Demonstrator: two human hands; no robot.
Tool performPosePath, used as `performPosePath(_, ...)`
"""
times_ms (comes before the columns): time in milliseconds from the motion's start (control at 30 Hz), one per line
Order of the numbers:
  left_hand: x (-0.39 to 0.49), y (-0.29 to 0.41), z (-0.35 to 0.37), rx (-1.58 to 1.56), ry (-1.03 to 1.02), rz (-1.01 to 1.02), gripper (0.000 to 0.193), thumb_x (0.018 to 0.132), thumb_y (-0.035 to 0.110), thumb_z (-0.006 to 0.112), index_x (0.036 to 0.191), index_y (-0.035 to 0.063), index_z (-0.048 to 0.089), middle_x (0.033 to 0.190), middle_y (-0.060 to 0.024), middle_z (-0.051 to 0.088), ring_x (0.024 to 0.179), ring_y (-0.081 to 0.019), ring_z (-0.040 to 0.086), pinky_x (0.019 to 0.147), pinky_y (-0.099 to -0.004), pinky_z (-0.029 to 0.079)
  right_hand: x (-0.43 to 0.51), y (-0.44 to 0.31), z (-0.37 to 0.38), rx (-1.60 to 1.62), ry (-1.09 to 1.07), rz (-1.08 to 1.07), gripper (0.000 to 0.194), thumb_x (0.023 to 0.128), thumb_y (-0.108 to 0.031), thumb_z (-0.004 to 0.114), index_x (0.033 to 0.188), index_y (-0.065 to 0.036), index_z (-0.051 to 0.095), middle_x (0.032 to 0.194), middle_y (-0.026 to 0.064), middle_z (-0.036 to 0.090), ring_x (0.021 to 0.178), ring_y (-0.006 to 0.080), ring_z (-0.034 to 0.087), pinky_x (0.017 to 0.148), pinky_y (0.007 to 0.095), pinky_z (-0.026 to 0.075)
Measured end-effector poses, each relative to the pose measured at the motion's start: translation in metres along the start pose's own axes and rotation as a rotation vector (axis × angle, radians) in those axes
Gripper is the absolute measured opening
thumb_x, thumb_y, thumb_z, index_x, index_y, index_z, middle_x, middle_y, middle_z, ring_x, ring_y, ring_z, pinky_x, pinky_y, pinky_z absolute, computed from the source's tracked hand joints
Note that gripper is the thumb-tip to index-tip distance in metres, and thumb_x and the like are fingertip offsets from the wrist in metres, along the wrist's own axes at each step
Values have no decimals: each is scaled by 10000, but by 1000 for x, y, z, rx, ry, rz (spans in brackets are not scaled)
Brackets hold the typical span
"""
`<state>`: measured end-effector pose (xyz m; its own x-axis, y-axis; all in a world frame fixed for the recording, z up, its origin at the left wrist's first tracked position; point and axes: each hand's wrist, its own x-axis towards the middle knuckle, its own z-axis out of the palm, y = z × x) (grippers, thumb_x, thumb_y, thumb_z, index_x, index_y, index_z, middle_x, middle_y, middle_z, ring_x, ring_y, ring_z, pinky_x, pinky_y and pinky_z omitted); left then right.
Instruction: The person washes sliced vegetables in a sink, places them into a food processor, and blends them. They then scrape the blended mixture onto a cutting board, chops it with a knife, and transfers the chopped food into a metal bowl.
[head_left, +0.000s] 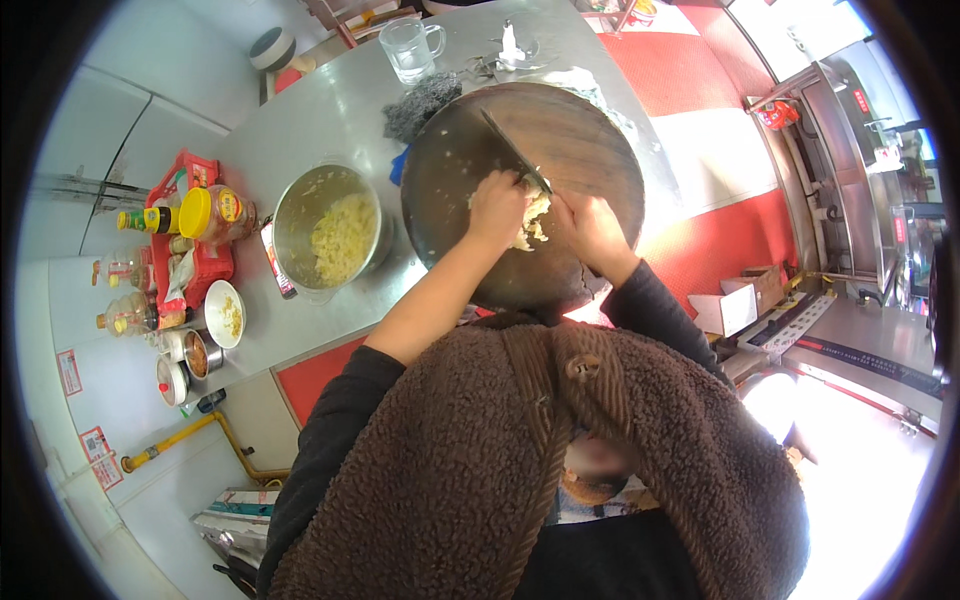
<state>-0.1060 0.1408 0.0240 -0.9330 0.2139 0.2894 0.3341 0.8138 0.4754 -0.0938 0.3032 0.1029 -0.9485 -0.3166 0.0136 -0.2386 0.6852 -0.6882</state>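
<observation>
A thick round wooden chopping block (592, 150) stands before me on a steel table. My right hand (592, 225) is closed around the handle end of a cleaver (514, 150), whose blade points away and to the left. My left hand (499, 206) lies against the blade's near part, over pale chopped vegetable (531, 225); whether its fingers grip any of it I cannot tell. Small bits are scattered on the left of the block. To the left, a steel pot (289, 259) contains more chopped yellow-green vegetable (345, 236).
A glass mug (411, 56) and a dark mesh cloth (424, 105) lie beyond the block. On the left stand a red basket (206, 274) of bottles, a yellow-lidded jar (217, 214), a white bowl (221, 300) and small pots. A phone-like object (277, 262) touches the pot's left side.
</observation>
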Motion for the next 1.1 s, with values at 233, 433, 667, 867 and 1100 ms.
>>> performPosePath(233, 6, -9, -19, -367, 30, -159, 319, 733, 188, 695, 961, -31, 658, 905, -173, 614, 801, -323, 597, 742, -391, 484, -22, -3, -18, 111, 54, 29, 223, 883, -198, 511, 902, -9, 627, 741, 247, 585, 726, 409, 590, 650, 462, 462)
performPosePath(433, 13, -8, -18, -219, -36, -116, 120, 747, 88, 649, 845, 46, 705, 861, -154, 645, 793, -334, 623, 707, -410, 499, -2, -14, -6, -9, 8, -104, 195, 893, -159, 532, 881, 20, 607, 690, 250, 543, 669, 434, 546, 584, 428, 439)
performPosePath(667, 14, -7, -5, -120, -138, -262, 98, 729, 130, 640, 724, 43, 687, 796, -172, 644, 752, -347, 629, 699, -434, 502, -24, 13, -4, 41, 31, 15, 216, 869, -187, 521, 778, -5, 595, 707, 245, 571, 682, 427, 568, 604, 467, 446)
performPosePath(867, 15, -4, -4, -69, -143, -239, 106, 720, 140, 640, 697, 51, 692, 742, -202, 635, 734, -375, 632, 696, -448, 514, 4, -16, 10, 51, -23, 51, 217, 878, -162, 493, 771, 14, 563, 694, 253, 542, 618, 423, 539, 559, 461, 424)
performPosePath(1100, 12, -2, 1, -76, -35, -202, 128, 678, 47, 600, 753, -24, 676, 826, -223, 643, 835, -358, 641, 753, -424, 518, -13, -13, 5, -73, -100, 185, 298, 946, -193, 474, 775, 28, 579, 516, 81, 493, 420, 154, 513, 420, 318, 398)
